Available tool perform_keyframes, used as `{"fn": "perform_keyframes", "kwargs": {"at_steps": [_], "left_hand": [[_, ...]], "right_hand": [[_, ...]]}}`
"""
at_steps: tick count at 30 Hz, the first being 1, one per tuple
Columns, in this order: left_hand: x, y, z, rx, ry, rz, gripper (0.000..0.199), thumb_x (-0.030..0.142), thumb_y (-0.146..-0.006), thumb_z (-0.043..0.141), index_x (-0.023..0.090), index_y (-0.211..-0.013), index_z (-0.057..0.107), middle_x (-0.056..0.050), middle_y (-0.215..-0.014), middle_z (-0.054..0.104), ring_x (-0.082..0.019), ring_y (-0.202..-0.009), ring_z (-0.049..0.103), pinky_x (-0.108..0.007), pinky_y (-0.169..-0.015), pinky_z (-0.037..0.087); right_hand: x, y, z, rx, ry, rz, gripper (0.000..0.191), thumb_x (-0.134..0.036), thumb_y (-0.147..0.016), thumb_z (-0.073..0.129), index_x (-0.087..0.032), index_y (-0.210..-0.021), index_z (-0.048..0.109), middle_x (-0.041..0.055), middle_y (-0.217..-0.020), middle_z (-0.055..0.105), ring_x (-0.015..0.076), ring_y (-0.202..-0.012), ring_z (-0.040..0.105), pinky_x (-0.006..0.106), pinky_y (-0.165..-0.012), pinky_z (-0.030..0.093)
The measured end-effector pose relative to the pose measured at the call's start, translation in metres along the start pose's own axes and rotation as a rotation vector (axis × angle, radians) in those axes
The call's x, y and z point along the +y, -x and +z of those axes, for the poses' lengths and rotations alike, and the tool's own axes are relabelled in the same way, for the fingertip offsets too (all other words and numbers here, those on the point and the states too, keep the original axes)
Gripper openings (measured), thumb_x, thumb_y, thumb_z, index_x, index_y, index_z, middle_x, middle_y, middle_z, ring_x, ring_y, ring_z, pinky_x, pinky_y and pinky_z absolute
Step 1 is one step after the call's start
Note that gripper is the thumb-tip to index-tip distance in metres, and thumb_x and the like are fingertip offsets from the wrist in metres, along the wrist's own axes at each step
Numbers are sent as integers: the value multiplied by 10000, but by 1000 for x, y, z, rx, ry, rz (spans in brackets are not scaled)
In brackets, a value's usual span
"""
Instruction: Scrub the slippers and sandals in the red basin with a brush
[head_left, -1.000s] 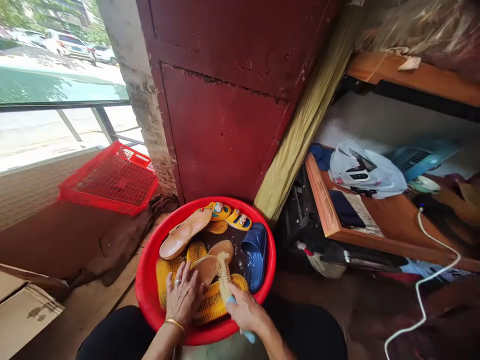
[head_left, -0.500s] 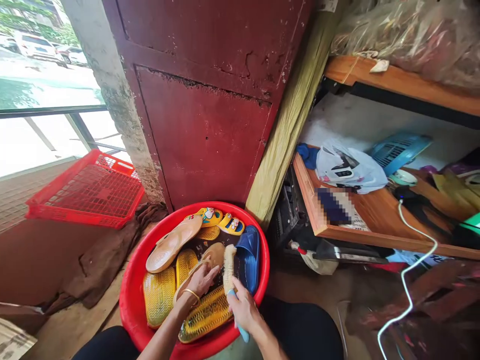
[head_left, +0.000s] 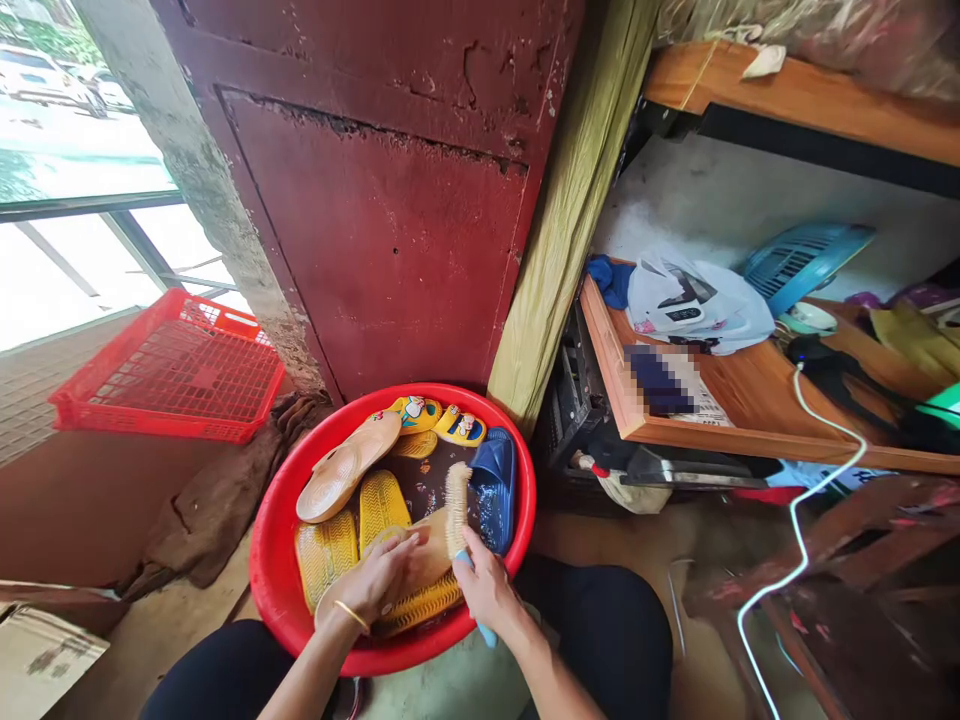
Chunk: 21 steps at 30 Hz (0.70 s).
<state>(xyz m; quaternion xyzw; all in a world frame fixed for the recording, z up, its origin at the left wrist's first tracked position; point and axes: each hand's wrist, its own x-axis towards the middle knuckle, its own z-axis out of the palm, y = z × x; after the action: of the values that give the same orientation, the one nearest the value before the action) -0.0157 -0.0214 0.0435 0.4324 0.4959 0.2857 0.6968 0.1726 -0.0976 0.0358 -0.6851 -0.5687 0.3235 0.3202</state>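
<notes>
The left hand [head_left: 375, 580] lies across the middle of a tan sandal [head_left: 431, 552] in the near half of a red basin [head_left: 264, 560]. Its fingers are nearly straight and close together, pointing towards the right side; how far they curl under the sandal, and where the thumb sits, I cannot tell. One end of the sandal shows beyond the fingertips, and the other shows at the left, beneath the heel of the hand. The sandal slants over yellow slippers [head_left: 382, 505], one of them partly hidden below it.

The right hand [head_left: 486, 590] is closed around the blue handle of a brush [head_left: 457, 505], the fingers wrapped and the thumb along the handle. The handle's end sticks out below the hand, and the pale bristled head points away from the person, beside the sandal's far end. Whether bristles and sandal touch is unclear.

Dark water [head_left: 427, 482] with bits of foam shows between the footwear. A blue slipper [head_left: 495, 490] rests against the basin's right side, small patterned sandals [head_left: 460, 427] lie at the far rim, and other tan footwear [head_left: 349, 468] leans at the far left. A red crate [head_left: 172, 370] is left of the basin; a red door [head_left: 390, 230] stands behind it.
</notes>
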Motion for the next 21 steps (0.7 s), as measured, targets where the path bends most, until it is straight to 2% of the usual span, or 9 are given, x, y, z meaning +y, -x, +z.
{"fn": "perform_keyframes", "kwargs": {"at_steps": [2,4,7,10,12,17,19,21], "left_hand": [[-7,-5,1,-58,269,-84,288,341,-796,731,178,-1033,738,-96,-949,791,-254,-991,734,-350,-939,542],[-14,-10,0,-139,441,-152,317,309,-816,712,160,-1095,717,-144,-1137,769,-273,-1171,685,-375,-1050,493],[-23,-17,-4,-261,574,-200,359,361,-862,668,167,-1163,685,-156,-1266,725,-289,-1287,618,-422,-1132,435],[-30,-21,-9,-348,643,-204,347,398,-888,650,195,-1168,674,-129,-1296,714,-286,-1304,605,-444,-1157,408],[-33,-22,-12,-380,661,-219,335,400,-891,655,200,-1159,673,-131,-1295,713,-292,-1291,614,-465,-1144,417],[-34,-23,-17,-353,693,-219,307,388,-893,665,239,-1161,680,-111,-1338,686,-276,-1267,632,-464,-1109,448],[-34,-23,-18,-341,707,-188,311,388,-891,667,242,-1164,686,-108,-1341,683,-276,-1255,639,-465,-1107,450],[-33,-25,-19,-337,729,-176,332,399,-892,665,215,-1167,691,-124,-1316,693,-283,-1216,661,-464,-1088,470]], "right_hand": [[-11,2,-6,-100,170,-19,553,-282,-965,439,-169,-1505,476,141,-1385,630,266,-1259,601,369,-1069,448],[-20,12,-13,-194,331,-12,566,-235,-953,432,-209,-1517,468,131,-1300,688,271,-1200,641,384,-1045,457],[-26,39,-20,-271,531,-7,581,-203,-935,426,-236,-1513,483,139,-1135,747,300,-1084,686,420,-970,487],[-25,57,-22,-281,628,-5,611,-179,-920,423,-208,-1529,460,165,-1106,744,322,-1035,690,440,-926,494],[-26,49,-21,-248,652,6,624,-151,-909,425,-197,-1531,454,170,-1121,739,317,-1047,685,428,-937,482],[-37,-12,-16,-123,662,51,608,-114,-910,393,-149,-1511,475,198,-1143,723,310,-1090,667,402,-957,466],[-36,-16,-11,-123,648,10,605,-124,-908,387,-150,-1504,486,204,-1137,716,321,-1081,662,417,-951,471],[-28,2,-1,-127,626,-40,630,-139,-892,403,-194,-1515,479,189,-1119,715,329,-1056,663,437,-952,472]]}}
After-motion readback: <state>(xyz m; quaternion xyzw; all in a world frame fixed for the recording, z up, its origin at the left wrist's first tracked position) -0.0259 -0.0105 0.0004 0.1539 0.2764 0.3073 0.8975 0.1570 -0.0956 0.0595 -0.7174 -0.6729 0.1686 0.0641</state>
